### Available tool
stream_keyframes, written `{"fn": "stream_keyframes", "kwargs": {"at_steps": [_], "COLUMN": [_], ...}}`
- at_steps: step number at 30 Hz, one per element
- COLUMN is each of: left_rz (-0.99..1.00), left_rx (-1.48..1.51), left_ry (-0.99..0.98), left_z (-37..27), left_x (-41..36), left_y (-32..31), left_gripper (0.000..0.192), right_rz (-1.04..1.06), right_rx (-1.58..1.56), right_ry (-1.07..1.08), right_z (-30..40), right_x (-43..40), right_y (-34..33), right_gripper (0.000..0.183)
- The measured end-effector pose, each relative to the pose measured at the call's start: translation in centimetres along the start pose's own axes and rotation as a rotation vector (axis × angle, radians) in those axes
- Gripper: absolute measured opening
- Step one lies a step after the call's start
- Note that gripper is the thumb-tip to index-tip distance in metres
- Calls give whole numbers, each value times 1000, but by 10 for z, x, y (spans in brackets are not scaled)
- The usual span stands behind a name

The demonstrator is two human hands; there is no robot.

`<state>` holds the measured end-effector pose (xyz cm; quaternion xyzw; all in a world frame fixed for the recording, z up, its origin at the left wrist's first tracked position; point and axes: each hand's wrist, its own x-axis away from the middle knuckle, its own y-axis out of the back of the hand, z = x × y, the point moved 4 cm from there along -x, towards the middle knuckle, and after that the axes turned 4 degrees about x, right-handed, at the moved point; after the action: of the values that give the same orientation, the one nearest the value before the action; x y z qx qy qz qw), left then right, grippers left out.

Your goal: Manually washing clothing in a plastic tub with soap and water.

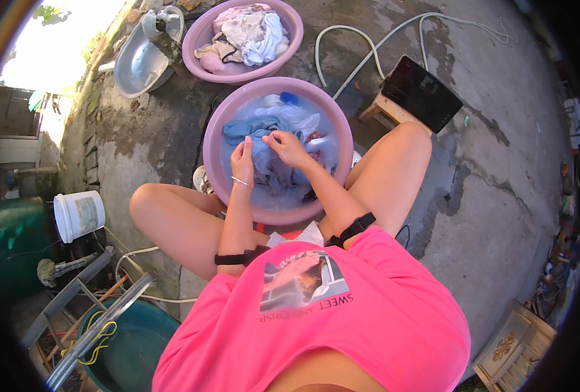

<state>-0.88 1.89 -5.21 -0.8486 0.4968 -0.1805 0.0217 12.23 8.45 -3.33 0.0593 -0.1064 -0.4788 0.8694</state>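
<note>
In front of me a pink plastic basin [213, 164] holds cloudy water and wet laundry. A blue garment [265, 125] lies bunched on top, its lower part dark and soaked. My left hand [242, 159], with a bracelet at the wrist, pinches the garment at its near left side. Close by on the right, my right hand [290, 149] has thumb and fingertips pinched on the same cloth; the exact grip is partly hidden. White cloth [304, 122] and a deep blue piece [289, 98] lie farther back in the water.
A second pink basin [192, 54] beyond holds light-coloured clothes [253, 36]. Left of it sits a grey basin [140, 63]. A dark flat panel [420, 93] rests on a wooden stool [383, 110]; a pale hose [368, 63] runs behind. A white bucket [77, 215] and green tub [133, 343] are at left.
</note>
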Motion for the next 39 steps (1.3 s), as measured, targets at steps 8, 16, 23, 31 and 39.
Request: {"fn": "stream_keyframes", "kwargs": {"at_steps": [8,16,23,31,39], "left_rz": [-31,-88,-12,33,24], "left_rx": [-227,83,-187,-255,-429], "left_ry": [-150,-33,-129,-127,-135], "left_z": [7,15,10,10,5], "left_x": [1,1,-4,1,2], "left_y": [-9,-6,-8,-15,-16], "left_gripper": [22,24,23,25,23], "right_rz": [-125,-194,-257,-272,-323], "right_rx": [386,656,666,713,739], "right_ry": [337,484,375,294,291], "right_z": [15,49,26,27,26], "right_x": [8,23,17,16,17], "right_y": [-17,-29,-19,-13,-8], "right_gripper": [25,13,11,10,11]}}
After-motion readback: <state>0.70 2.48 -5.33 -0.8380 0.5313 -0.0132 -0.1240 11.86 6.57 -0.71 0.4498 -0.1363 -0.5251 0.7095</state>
